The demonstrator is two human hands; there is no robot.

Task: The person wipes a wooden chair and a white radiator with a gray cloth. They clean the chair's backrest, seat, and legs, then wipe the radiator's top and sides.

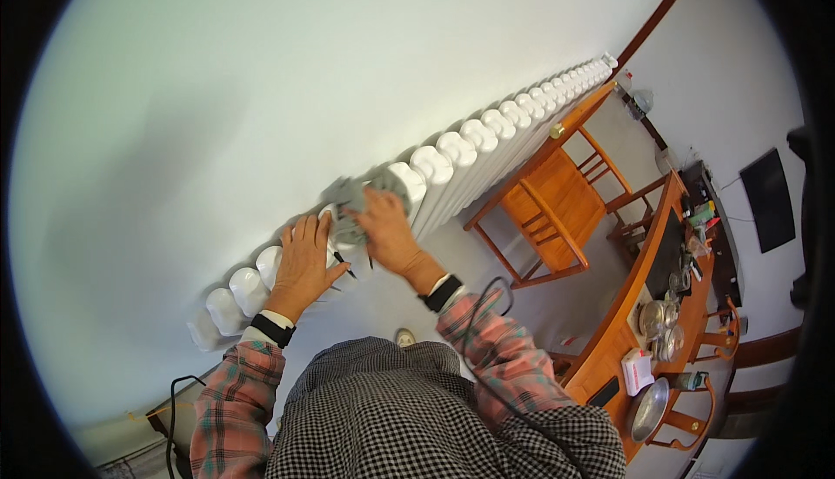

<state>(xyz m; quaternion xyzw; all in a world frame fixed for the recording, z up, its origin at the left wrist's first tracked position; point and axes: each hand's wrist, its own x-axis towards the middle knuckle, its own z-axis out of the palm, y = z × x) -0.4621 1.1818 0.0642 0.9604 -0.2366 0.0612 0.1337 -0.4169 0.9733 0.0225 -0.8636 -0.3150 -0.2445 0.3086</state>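
A white column radiator (479,135) runs along the wall, its rounded section tops forming a row. My left hand (303,263) lies flat on several of these tops, thumb spread and nothing in its grasp. Just to its right, my right hand (389,231) presses a grey cloth (352,215) onto the radiator, with the fingertips on the fabric. The cloth drapes over a few sections and hides them. Beside my left thumb a thin dark pointed item (346,265) sticks out; what it is cannot be told.
A wooden armchair (545,208) stands close to the radiator on the right. Beyond it a long wooden table (603,355) holds a metal bowl (650,409), a white box (637,371), a phone (604,392) and glass pots (652,319). A black cable (479,374) hangs along my right sleeve.
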